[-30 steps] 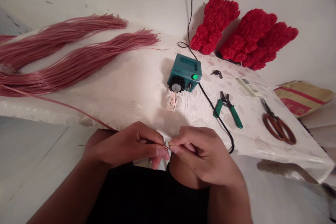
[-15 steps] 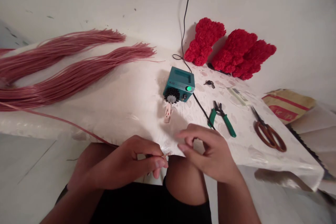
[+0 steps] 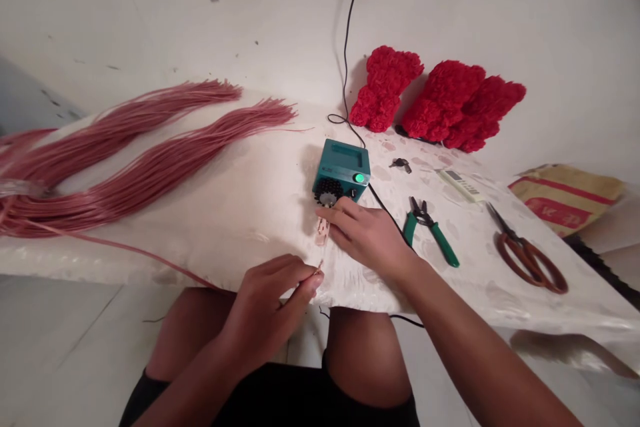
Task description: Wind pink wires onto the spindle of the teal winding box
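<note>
Got a low white table here, draped in a shiny patterned cloth [image 3: 250, 220], with a white wall behind it and my view looking down over bare knees [image 3: 367, 360]. Biggest things on it are two long bundles of pinkish-red cord [image 3: 140, 177] fanning out across the left side. Up against the wall sit three chunky red crinkled bunches [image 3: 443, 100]. Middle of the table has a small teal box [image 3: 343, 163] with a glowing green button, a black toothed wheel [image 3: 327, 192] on its front corner and a black cable [image 3: 385, 207] trailing off it.

To the right there's a burlap-looking printed sack [image 3: 565, 199], brown-handled scissors [image 3: 527, 260], green-handled pliers [image 3: 431, 230], a white remote [image 3: 460, 185] and a little set of keys [image 3: 400, 163].

The right hand [image 3: 363, 237] is open, reaching over the table, its fingers right by the wheel and a small pink clip [image 3: 323, 230] hanging off the box; can't tell if they're touching. The left hand [image 3: 267, 300] is pinched closed on a thin strand [image 3: 319, 270] at the table edge, well short of the clip.
</note>
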`<state>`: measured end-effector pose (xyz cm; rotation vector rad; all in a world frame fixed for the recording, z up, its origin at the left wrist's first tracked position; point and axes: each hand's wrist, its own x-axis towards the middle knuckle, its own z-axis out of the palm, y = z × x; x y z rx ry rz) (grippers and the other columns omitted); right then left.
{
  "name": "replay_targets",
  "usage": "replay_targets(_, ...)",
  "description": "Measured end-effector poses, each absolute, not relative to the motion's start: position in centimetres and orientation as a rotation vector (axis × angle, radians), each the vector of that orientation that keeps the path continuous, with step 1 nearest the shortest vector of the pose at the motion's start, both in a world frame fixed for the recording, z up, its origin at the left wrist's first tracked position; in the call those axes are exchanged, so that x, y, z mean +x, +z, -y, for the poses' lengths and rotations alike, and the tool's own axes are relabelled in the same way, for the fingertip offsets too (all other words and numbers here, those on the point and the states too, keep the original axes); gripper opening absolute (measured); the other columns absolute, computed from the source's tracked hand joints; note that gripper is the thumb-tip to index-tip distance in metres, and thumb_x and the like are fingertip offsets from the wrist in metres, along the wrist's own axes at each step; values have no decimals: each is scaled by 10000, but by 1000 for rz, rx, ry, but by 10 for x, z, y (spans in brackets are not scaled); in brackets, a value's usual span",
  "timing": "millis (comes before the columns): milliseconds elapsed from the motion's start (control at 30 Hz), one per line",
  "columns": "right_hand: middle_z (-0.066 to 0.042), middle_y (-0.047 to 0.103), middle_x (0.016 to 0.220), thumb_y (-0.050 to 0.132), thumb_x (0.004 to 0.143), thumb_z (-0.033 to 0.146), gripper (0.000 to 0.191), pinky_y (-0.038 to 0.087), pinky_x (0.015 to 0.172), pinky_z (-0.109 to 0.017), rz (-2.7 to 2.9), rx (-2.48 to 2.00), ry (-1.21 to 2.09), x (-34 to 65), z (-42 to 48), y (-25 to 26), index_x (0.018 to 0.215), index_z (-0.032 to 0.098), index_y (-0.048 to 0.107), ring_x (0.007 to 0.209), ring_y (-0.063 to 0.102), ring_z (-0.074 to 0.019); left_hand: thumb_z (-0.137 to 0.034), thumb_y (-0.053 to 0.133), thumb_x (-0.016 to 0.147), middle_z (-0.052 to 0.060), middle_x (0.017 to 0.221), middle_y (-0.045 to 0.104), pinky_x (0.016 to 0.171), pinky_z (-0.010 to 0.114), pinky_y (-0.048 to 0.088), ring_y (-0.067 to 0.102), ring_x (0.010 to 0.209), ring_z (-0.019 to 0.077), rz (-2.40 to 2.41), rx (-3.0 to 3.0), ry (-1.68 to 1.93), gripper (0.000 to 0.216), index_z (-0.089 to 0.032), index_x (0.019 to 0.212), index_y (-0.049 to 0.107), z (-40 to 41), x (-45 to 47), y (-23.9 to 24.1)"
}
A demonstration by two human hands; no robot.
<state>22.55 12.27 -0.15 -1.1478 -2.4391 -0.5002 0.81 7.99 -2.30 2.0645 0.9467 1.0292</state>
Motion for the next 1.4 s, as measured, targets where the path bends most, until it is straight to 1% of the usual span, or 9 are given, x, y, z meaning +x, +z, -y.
replay_targets(133,-36,660,968,477,960,112,355,381,519,-251,2379,-1172,-595,221,-128,-8,1259,187,655,685,592,-118,-233,528,992,10,762,643,697,262,458,608,711,134,-990,2077,1057,232,-182,795,639,-81,10,-25)
replay_targets(233,-29,668,980,504,943,115,389,373,520,-257,2362,-1232,-595,219,-129,-9,1296,200,643,643,575,-109,-222,527,993,16,785,656,730,283,474,621,746,149,-1005,2097,1100,219,-188,814,650,-82,12,-26)
replay_targets(400,-25,696,992,533,960,143,334,397,546,-279,2321,-1225,-585,219,-129,-9,1265,190,662,740,640,-130,-167,601,949,-2,750,678,707,277,483,630,720,144,-1000,2139,1218,145,-195,839,691,-84,13,-27)
replay_targets(567,-9,713,944,512,1003,192,288,417,556,-297,2242,-1171,-571,218,-130,-18,1232,181,686,750,671,-143,-115,610,938,-24,724,682,691,268,454,605,697,126,-947,2215,1327,141,-185,854,698,-87,14,-31)
replay_targets(700,-4,713,909,483,1023,212,296,402,548,-295,2207,-1177,-557,218,-132,-23,1229,194,694,740,678,-141,-119,607,949,-25,737,664,711,270,430,568,723,124,-959,2239,1288,147,-177,834,679,-88,16,-33)
replay_targets(933,-10,726,937,482,1027,236,301,409,567,-277,2184,-1195,-485,219,-133,-27,1237,209,696,754,683,-136,-179,577,977,-14,687,602,710,276,397,512,728,138,-982,2130,1186,209,-166,787,664,-87,17,-34)
replay_targets(1133,-27,720,956,500,999,216,332,402,556,-273,2178,-1196,-407,220,-133,-29,1279,217,680,719,669,-142,-227,546,979,-14,677,581,698,270,390,534,715,136,-1052,2071,1056,288,-169,710,630,-88,18,-31)
replay_targets(1267,-52,711,985,531,978,207,351,403,542,-258,2185,-1202,-316,218,-134,-29,1303,208,664,727,663,-150,-245,544,965,-15,699,607,696,259,400,573,709,130,-1103,2015,933,302,-171,686,635,-89,17,-26)
replay_targets(1400,-51,695,988,505,950,171,415,455,561,-240,2145,-1196,-203,217,-124,-17,1347,203,621,732,657,-146,-239,555,937,-31,630,603,622,237,386,558,621,116,-1143,1965,857,316,-171,638,630,-87,14,-13)
